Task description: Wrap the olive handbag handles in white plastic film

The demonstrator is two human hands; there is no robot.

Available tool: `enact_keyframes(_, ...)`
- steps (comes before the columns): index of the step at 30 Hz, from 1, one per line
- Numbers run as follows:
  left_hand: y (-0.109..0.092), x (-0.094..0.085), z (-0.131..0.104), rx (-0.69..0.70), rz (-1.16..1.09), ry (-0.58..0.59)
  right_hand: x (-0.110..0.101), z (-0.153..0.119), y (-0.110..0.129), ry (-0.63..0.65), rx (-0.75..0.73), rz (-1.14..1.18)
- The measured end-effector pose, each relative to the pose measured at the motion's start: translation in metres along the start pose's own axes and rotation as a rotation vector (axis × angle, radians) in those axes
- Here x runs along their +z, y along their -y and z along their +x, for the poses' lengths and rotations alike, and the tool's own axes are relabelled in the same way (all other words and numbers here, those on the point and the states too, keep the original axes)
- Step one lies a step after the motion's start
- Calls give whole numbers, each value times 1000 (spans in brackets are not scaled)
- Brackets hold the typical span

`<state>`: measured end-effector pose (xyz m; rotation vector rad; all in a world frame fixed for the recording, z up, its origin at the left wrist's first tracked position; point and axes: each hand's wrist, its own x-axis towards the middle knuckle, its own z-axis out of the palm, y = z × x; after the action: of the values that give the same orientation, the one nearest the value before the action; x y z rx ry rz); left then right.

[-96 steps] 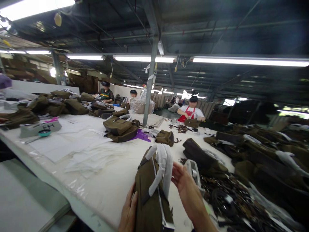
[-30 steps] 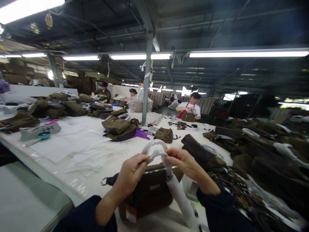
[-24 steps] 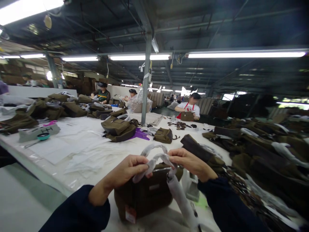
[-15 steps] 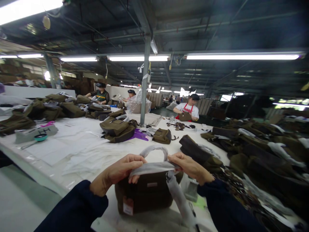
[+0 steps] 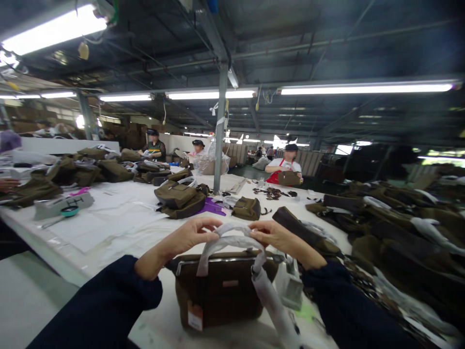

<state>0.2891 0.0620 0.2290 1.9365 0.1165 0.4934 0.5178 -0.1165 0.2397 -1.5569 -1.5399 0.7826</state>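
A dark olive handbag (image 5: 225,295) stands upright in front of me, with its zipper along the top and a paper tag at its lower left. Its two arched handles (image 5: 234,240) are wrapped in whitish film. My left hand (image 5: 196,232) pinches the rear handle from the left, and my right hand (image 5: 269,233) pinches that handle from the right. The front handle arches just below my fingers. A wrapped strap (image 5: 271,300) hangs down the bag's right side.
Olive bags lie beyond on the white table (image 5: 123,198), near a purple piece (image 5: 212,207) and a metal post (image 5: 220,145). More bags (image 5: 392,228) are heaped at the right. A teal round object (image 5: 69,211) lies left. Several people work behind.
My hands have risen slightly from the front handle to the rear one. The front handle, flattened before, now arches up, and the zipper shows. The view has shifted slightly.
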Motion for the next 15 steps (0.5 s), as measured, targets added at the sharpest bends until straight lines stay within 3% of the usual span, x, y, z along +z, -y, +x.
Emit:
enact_keyframes(2, -4, -1, 5, -39, -41, 176, -4, 4, 2, 21, -18, -90)
enact_keyframes(4, -7, -1, 9, -38, -32, 210, -7, 6, 3, -20, -67, -196)
enact_keyframes(11, -14, 10, 14, 120, 402, -10, -5, 8, 1, -150, -148, -392)
enact_keyframes(15, -11, 22, 14, 181, 612, -251, 7, 14, 2, -354, -278, -658)
